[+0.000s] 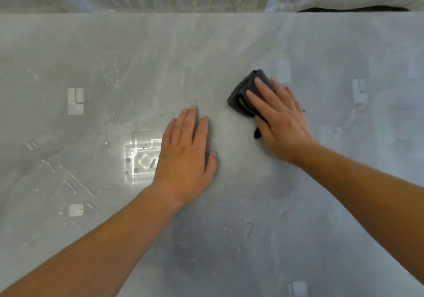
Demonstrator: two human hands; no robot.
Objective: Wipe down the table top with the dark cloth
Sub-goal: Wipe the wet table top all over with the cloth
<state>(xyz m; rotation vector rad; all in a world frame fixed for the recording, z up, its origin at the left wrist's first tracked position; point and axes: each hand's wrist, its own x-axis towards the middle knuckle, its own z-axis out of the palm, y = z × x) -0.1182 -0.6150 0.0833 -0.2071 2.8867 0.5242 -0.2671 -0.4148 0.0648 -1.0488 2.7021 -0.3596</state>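
Right hand [280, 122] is pressing down flat on the dark cloth [243, 90], right of centre in the frame. Its fingers [263, 90] are lying straight and slightly spread across the cloth, not curling round it; whether the thumb is tucking under the near edge is hard to tell. The cloth is folded into a thick wad with a green strip showing at the fold. Its exposed edge is running diagonally from upper right down to lower left, and the rest is hiding under the palm.

Left hand [187, 149] is resting palm-down on the bare table top [229, 262] at centre frame, fingers straight and close together, near the cloth but not touching it.

Water drops [107, 143] and streaks are sitting in the left half of the frame. So the wet patch lies left of the cloth, with the left hand between them. The right hand is the one on the cloth; sweeping left likely needs the left hand out of the way.
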